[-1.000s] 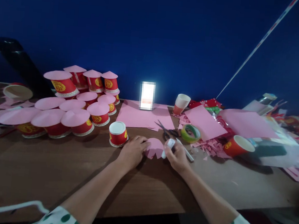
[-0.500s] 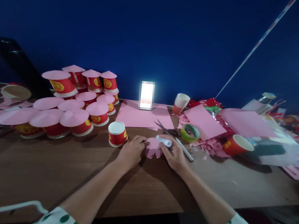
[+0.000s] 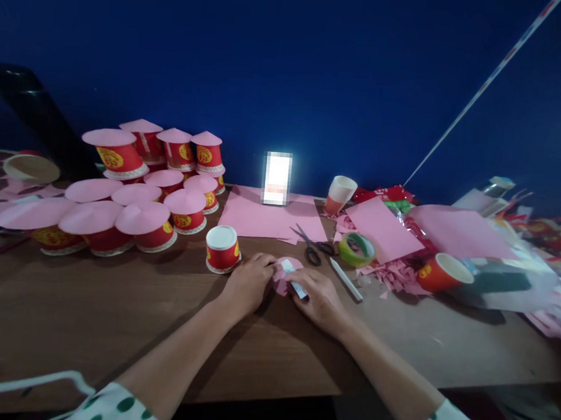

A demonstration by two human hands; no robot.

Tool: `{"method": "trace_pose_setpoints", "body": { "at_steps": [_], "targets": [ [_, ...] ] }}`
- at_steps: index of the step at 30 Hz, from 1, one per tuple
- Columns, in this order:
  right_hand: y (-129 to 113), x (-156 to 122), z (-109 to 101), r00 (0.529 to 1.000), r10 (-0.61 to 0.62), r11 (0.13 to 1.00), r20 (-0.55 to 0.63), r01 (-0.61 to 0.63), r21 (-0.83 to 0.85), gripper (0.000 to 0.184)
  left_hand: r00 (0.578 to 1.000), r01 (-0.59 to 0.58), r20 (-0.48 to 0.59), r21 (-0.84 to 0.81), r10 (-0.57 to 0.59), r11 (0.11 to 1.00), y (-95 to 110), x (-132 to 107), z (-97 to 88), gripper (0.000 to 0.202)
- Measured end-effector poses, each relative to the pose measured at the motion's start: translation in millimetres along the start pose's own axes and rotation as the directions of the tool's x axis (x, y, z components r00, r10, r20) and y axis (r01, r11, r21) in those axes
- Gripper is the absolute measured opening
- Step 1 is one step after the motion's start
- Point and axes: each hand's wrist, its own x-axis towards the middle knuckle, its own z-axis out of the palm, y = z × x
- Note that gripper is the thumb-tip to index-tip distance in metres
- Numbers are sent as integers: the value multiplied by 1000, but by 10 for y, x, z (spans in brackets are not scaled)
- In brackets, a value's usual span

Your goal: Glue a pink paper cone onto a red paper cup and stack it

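Note:
A small pink paper circle [image 3: 280, 285] lies on the wooden table between my hands, with a cut in its lower edge visible earlier. The fingers of my left hand [image 3: 249, 282] pinch and hold down its left edge. In my right hand [image 3: 322, 301] is a white and pale-blue glue stick [image 3: 298, 290], tilted, its far end on the paper. Just left of my left hand stands an upside-down red paper cup [image 3: 223, 251] with a white base on top. Black-handled scissors [image 3: 312, 254] lie beyond my right hand, beside a white pen-like stick [image 3: 346, 280].
Several red cups with pink paper cone tops [image 3: 142, 217] are stacked at the left. A roll of tape [image 3: 357, 250], pink scraps [image 3: 398, 277] and a tipped cup [image 3: 445, 275] lie right. A lit phone-like screen [image 3: 278, 179] stands on pink sheets [image 3: 244, 210].
My right hand has moved down and left, tilting the glue stick the other way across the pink circle. My left hand stays at the paper's edge.

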Motion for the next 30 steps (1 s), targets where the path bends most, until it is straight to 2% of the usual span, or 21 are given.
{"method": "trace_pose_setpoints", "body": {
  "at_steps": [7, 13, 22, 30],
  "targets": [
    [11, 31, 24, 999, -39, 998, 18, 40, -39, 37, 1000, 8, 19, -2, -8, 1000, 12, 2, -27, 29],
    [9, 54, 29, 996, -88, 994, -31, 86, -66, 31, 1000, 18, 25, -9, -18, 1000, 21, 3, -28, 30],
    [29, 30, 57, 998, -62, 992, -26, 59, -113, 33, 1000, 11, 13, 9, -11, 1000, 18, 3, -19, 30],
    [21, -13, -5, 999, -47, 993, -5, 46, -106, 36, 999, 17, 31, 5, -18, 1000, 6, 1, -10, 36]
  ]
}}
